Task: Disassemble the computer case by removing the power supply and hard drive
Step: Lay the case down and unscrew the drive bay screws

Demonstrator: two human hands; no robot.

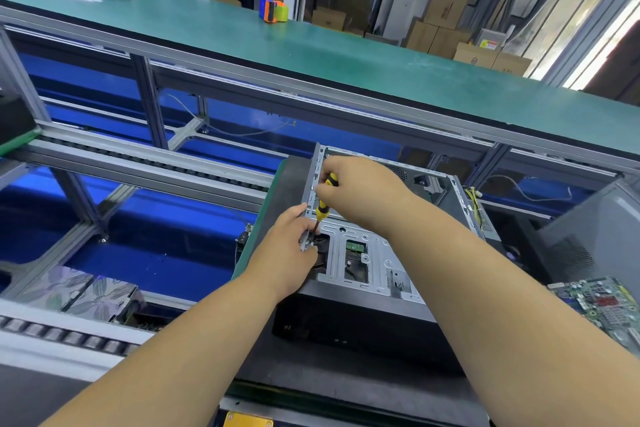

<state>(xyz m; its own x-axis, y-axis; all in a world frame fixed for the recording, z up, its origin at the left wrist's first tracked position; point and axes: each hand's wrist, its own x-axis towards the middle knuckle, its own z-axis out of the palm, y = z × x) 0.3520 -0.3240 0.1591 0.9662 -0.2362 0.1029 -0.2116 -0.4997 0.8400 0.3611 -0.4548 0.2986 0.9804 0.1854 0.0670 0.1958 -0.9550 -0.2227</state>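
The computer case [381, 253] lies on its side on the dark tabletop [311, 374], toward its far edge, with the open metal chassis facing up. The right hand [360, 191] is clenched around the handle of a yellow-and-black screwdriver [323, 204], which points steeply down toward the left rail of the chassis. The left hand [294, 243] pinches that rail just beside the tip, its fingers curled round the metal edge, steadying both frame and bit. The screw itself is hidden by the fingers, so I cannot tell whether the tip is seated. A green board [356, 247], probably the underside of the hard drive, shows through a cut-out in the drive bracket near the case's front; the power supply [479, 215] with its yellow wires sits at the far right corner of the case. To do this step well, the shaft should stay in line with the screw, with firm downward pressure before turning, so the bit does not cam out. The left fingers look close to the tip and could be jabbed if it slips. A loose motherboard [599, 305] lies at the tabletop's right edge.
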